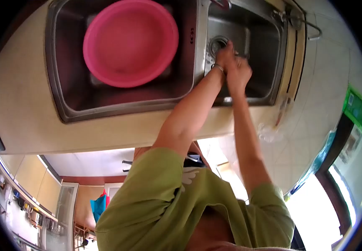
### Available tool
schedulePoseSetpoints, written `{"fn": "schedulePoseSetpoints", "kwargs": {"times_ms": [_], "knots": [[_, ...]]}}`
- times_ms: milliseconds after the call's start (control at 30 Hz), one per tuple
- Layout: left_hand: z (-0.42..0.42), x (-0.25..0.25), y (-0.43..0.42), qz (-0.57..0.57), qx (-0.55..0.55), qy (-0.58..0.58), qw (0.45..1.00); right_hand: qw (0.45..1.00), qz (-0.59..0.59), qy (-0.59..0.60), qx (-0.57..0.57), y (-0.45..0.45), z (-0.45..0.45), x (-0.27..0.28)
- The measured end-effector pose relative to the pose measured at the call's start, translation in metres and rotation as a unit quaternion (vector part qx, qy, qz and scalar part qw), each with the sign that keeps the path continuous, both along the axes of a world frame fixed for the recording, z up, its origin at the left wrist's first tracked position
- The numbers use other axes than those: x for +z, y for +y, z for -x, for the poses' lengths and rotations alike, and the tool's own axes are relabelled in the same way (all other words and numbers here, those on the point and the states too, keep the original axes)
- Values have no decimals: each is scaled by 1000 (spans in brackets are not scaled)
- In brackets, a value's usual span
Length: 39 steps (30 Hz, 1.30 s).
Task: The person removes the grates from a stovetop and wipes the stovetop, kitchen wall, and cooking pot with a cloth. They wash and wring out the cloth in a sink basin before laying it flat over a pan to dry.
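Both hands meet over the smaller right-hand sink basin (264,79), in front of its round drain (218,43). My left hand (226,54), with a bracelet at the wrist, presses against my right hand (239,74). The fingers of both look closed and curled in toward each other. Anything between the palms is hidden. In the larger left basin (68,94) sits a round pink tub (130,42), apart from both hands.
A beige countertop (105,136) borders the sink in front. A curved metal pipe (315,31) lies at the upper right. A blurred clear object (269,133) is beside my right forearm. A green-framed item (354,106) stands at the far right.
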<state>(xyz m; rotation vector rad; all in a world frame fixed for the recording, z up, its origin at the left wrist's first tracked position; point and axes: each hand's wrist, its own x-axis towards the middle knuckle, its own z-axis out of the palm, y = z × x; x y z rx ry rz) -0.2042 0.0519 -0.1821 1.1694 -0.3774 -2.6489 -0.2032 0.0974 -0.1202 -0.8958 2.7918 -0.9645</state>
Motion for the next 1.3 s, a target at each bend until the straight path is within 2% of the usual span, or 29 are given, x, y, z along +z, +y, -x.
{"fn": "schedulePoseSetpoints", "kwargs": {"times_ms": [33,67,100,133,167,233,267,300,333,367,433,467,500,567,600,633,700,800,833,900,933,967,1033,1100,1133,1167,1200,1233,1300], "knots": [[3,3,-10,6,7,3,1000,995,90,29,38,2,-11,-4],[3,7,-13,263,-117,-94,953,996,-35,-70,-31,-1,-2,7],[2,17,-4,122,-33,-39,991,995,-43,-78,-33,1,11,7],[-2,31,2,-23,60,4,998,978,8,-188,-89,-5,40,-2],[-8,40,0,70,-8,13,997,944,61,-291,-142,-9,61,-7],[-2,41,5,142,-25,23,989,954,34,-271,-121,-4,68,-10],[3,39,9,135,-24,24,990,905,174,-374,-105,5,62,-12],[3,37,14,205,-44,28,977,824,306,-468,-90,17,51,-10],[4,39,12,284,-61,35,956,812,279,-501,-107,22,44,-2],[4,41,13,286,-58,34,956,812,279,-503,-103,23,43,0],[-2,51,19,397,23,-75,914,827,282,-483,-60,25,35,6],[1,47,18,405,-5,-120,906,822,303,-473,-93,25,31,5],[5,43,19,406,-5,-121,906,821,304,-474,-92,23,30,7],[10,40,22,416,128,-106,894,867,282,-390,-126,23,27,13],[8,37,25,419,127,-106,893,866,285,-391,-127,21,32,15],[-2,42,21,219,-37,44,974,896,267,-327,-140,18,43,17],[-16,58,14,1,-199,187,962,919,249,-264,-153,18,57,28],[-18,75,14,0,-221,257,941,892,198,-407,-12,23,72,51],[-17,75,17,2,-222,257,941,892,199,-406,-11,25,76,58],[-13,75,22,-7,-225,232,946,904,33,-403,141,30,86,69],[-11,80,23,-6,-226,233,946,884,8,-350,310,32,97,71],[-9,84,26,3,-257,252,933,884,9,-349,311,35,104,71],[-5,94,36,12,-288,268,919,756,123,-600,231,42,112,80],[-2,108,48,-244,-221,396,857,728,196,-628,192,34,88,87],[-2,120,54,-244,-219,397,857,639,299,-657,265,31,87,80],[-2,139,56,-329,-162,411,834,565,387,-675,274,30,75,79],[-4,156,57,-413,-104,420,802,526,434,-681,265,27,67,81],[-4,170,57,-414,-103,419,801,493,482,-678,254,28,59,83],[-4,190,55,-486,27,401,776,450,549,-662,240,27,51,85]]}}
